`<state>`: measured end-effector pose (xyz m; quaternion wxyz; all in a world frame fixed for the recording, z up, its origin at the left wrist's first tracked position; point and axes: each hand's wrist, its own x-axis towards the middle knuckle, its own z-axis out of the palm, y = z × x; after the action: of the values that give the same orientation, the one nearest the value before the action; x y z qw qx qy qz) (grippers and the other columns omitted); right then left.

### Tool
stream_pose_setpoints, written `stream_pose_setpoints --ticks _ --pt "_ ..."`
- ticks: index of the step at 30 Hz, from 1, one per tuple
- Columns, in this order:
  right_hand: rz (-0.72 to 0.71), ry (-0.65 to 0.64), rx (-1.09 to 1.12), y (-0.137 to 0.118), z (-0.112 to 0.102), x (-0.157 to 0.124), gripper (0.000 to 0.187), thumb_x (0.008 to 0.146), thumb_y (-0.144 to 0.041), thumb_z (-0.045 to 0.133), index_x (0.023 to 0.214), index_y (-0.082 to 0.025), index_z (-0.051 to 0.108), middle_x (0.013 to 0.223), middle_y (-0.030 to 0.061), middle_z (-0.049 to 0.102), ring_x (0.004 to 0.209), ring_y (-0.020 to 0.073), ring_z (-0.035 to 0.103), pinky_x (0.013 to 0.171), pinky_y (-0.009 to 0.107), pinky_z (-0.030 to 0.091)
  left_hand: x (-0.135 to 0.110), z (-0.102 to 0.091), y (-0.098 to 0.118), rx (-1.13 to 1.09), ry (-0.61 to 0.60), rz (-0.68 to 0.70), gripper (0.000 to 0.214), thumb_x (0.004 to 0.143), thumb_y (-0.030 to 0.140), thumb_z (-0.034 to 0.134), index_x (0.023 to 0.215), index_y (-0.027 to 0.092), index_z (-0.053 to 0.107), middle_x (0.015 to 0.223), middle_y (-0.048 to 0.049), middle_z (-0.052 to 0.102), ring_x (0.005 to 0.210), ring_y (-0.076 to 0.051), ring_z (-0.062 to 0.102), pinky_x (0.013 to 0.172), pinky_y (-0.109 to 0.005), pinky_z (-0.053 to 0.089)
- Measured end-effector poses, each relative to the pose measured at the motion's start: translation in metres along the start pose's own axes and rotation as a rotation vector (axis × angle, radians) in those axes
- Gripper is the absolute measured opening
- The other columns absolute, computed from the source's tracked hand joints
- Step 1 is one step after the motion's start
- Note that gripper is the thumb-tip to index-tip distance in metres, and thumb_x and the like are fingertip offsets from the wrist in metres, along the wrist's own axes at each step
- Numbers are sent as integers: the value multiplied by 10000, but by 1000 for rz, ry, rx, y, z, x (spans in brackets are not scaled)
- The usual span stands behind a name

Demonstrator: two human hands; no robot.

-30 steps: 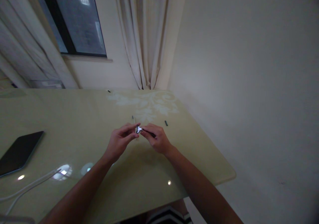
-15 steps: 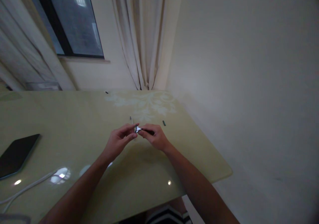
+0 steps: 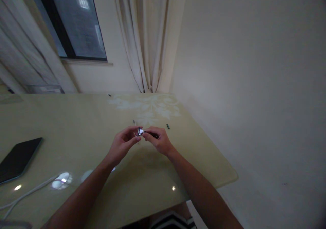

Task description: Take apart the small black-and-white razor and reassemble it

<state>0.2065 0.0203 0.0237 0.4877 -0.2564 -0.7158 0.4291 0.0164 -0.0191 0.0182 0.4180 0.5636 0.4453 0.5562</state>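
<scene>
Both my hands meet over the middle of a glossy pale green table. My left hand pinches a small shiny metal piece between thumb and fingertips. My right hand is closed round a thin dark tool whose tip touches that metal piece. What the metal piece is cannot be made out. A thin pale stick lies on the table just beyond my fingers, and a small dark part lies to the right of them.
A dark phone lies face up at the left. A white cable runs along the near left edge. Curtains and a dark window stand behind the table; a bare wall is at right.
The view has shifted slightly; my hands stay together on the metal piece with almost no movement.
</scene>
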Motion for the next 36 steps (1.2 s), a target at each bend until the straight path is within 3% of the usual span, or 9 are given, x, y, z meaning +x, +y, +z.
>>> stream_pose_setpoints --ticks 8,13,17,22,27,31,34,36 --pt "44 -5 57 -2 -1 0 326 890 -494 736 858 -175 801 678 15 650 610 131 534 577 258 401 1 -5 -2 -24 -33 -19 503 764 390 859 1235 254 744 979 -41 734 830 -159 643 716 -259 523" --pt "-18 -24 -32 -1 -3 0 353 926 -495 702 812 -175 796 680 21 651 626 134 544 606 266 412 1 -6 -3 40 -8 9 435 740 399 871 1135 241 780 885 -25 715 778 -152 632 690 -258 511" --pt "-63 -35 -92 2 -6 1 338 947 -470 684 852 -171 808 679 21 652 618 129 536 613 268 408 1 -7 -2 136 -8 23 417 766 409 848 1136 227 784 863 -25 709 748 -147 622 684 -263 501" --pt "-52 -24 -72 -1 -5 1 330 937 -483 694 897 -180 819 704 24 662 642 139 554 623 270 418 1 -6 3 65 -61 8 448 814 431 802 1214 235 754 926 -37 720 822 -169 641 729 -278 521" --pt "-56 -34 -130 -2 -5 0 345 962 -492 659 911 -188 817 707 26 652 649 146 547 634 276 419 1 -7 0 105 -22 0 455 745 432 859 1125 207 749 858 -28 696 761 -164 630 702 -280 524" --pt "-67 -88 -202 4 -6 2 290 959 -451 672 943 -193 803 821 34 631 716 146 558 676 265 439 3 -7 -2 146 -29 -2 453 794 477 809 1135 192 722 842 -33 692 754 -165 631 683 -273 513" --pt "-76 -38 -248 11 -9 6 206 940 -371 695 985 -197 795 955 49 601 807 149 574 740 264 461 5 -7 -1 169 -23 11 520 846 519 743 1252 203 671 906 -33 684 775 -161 626 688 -264 496" --pt "-52 62 -273 19 -16 10 197 934 -346 692 1012 -194 790 958 49 592 822 155 578 759 272 467 7 -9 -3 253 0 12 527 883 570 666 1257 200 654 928 -37 676 756 -163 614 668 -268 475"
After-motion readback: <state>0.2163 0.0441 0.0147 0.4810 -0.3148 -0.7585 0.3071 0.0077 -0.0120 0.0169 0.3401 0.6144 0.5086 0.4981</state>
